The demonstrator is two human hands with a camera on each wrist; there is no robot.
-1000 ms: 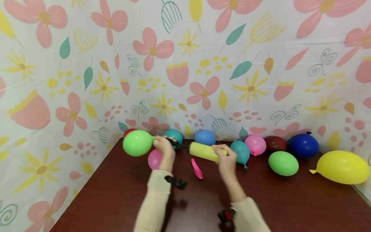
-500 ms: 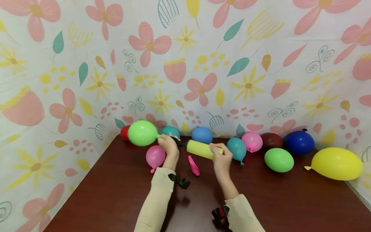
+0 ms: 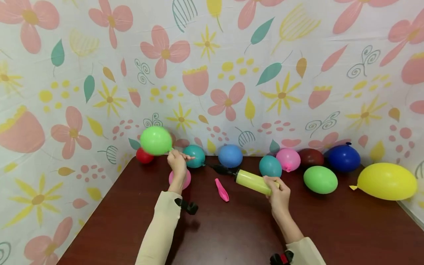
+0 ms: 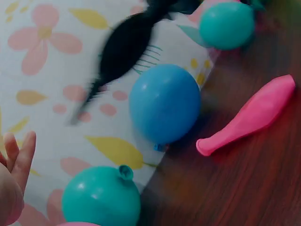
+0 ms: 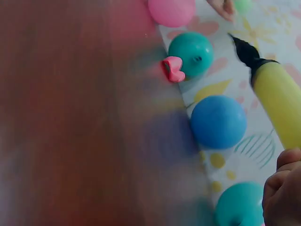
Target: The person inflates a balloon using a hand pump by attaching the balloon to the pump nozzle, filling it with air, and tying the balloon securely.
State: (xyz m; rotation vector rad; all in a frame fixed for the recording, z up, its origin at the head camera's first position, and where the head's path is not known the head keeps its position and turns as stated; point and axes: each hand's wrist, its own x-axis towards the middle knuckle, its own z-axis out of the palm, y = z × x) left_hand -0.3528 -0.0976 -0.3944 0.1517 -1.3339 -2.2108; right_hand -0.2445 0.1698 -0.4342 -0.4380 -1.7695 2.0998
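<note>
My left hand (image 3: pixel 177 162) pinches the neck of an inflated green balloon (image 3: pixel 156 141), which is held up above the far left of the table. A yellow hand pump (image 3: pixel 253 182) is gripped at its rear end by my right hand (image 3: pixel 279 194). The pump's black nozzle (image 5: pixel 246 51) points left toward the left hand, apart from the balloon, with nothing on its tip. Between the hands a flat pink balloon (image 3: pixel 222 190) lies on the table. In the left wrist view only part of the left hand (image 4: pixel 14 179) shows, and the green balloon is out of that view.
Along the back of the dark wooden table (image 3: pixel 232 235) stand inflated balloons: red (image 3: pixel 144 156), teal (image 3: pixel 194 156), light blue (image 3: pixel 230 156), and several more to the right, ending with a large yellow balloon (image 3: pixel 387 182). A pink balloon (image 3: pixel 185 179) sits partly behind the left wrist. Flowered cloth (image 3: pixel 232 73) hangs behind.
The green balloon has come off the pump nozzle. My left hand has moved left and up with it, while my right hand has drawn the pump to the right.
</note>
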